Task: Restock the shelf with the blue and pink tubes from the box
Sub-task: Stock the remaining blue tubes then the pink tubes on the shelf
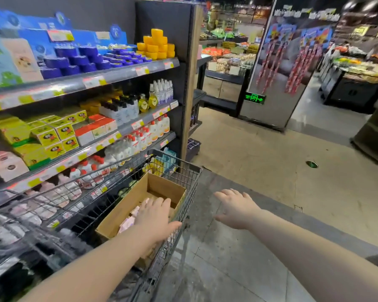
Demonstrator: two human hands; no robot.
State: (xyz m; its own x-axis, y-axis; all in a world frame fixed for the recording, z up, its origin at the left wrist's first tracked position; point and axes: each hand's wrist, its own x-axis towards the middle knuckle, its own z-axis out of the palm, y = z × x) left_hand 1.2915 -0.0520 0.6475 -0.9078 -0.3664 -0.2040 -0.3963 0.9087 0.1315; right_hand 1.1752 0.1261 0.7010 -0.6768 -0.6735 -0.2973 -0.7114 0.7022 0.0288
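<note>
Left hand [155,216] over the box [129,199], fingers [159,202] straight, loosely apart, gripping nothing; pink tubes [127,224] inside the box just under-left, axis blurred; right hand [236,205] spread, empty, outside the box, farther.

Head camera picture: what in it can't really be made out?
- Head view: most of what lies in the box, covered by the left hand; only pink packs show, no blue ones.
- Head view: price tags on the shelf rails, too small and blurred to read.
- Head view: bottles on the lowest shelf, blurred and screened by the cart wires.
</note>
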